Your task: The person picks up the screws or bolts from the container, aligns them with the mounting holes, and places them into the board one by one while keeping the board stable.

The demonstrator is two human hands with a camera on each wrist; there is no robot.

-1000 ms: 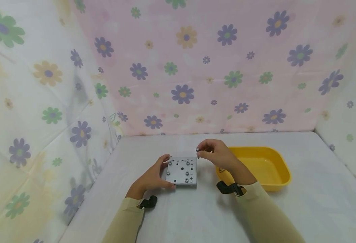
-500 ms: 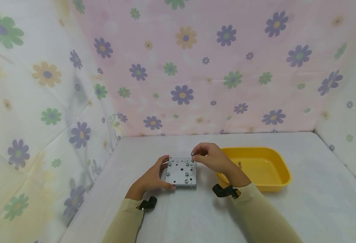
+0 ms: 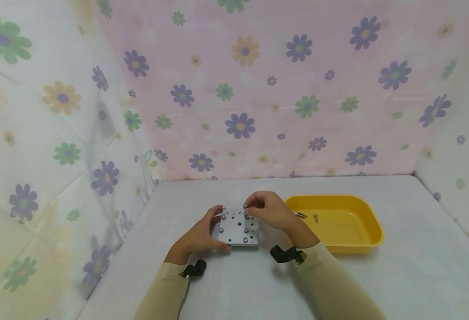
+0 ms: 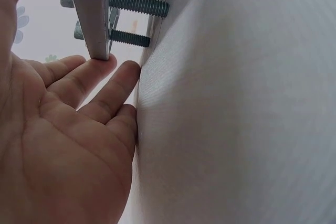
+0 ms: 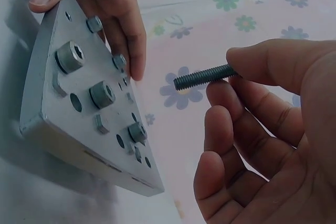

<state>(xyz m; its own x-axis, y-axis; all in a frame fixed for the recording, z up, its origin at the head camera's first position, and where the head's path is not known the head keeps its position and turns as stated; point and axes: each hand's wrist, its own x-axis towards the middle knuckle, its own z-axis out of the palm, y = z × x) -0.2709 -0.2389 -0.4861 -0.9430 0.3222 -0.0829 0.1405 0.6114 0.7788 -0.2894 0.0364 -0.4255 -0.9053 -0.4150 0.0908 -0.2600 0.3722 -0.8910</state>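
Observation:
A silver metal plate [image 3: 232,231] with holes and several socket head screws standing in it lies on the white table. My left hand [image 3: 198,237] holds it at the left side, thumb at the near edge and fingers at the far edge. In the left wrist view two threaded screw shanks [image 4: 139,4] stick out below the plate's edge [image 4: 92,19]. My right hand [image 3: 272,212] pinches another socket head screw [image 5: 202,78] between thumb and fingers, over the plate's far part. Its threaded end points out of the fingertips, apart from the plate in the right wrist view.
A yellow tray [image 3: 338,248] stands to the right of the plate, partly behind the right forearm. Several loose screws [image 3: 316,218] lie in its left part. Flower-patterned cloth [image 3: 274,106] hangs behind the table and at both sides.
My right hand has moved left with the screw, from beside the plate's far right corner to above its far part. Screws in the tray have come into view. The left hand and plate stay put.

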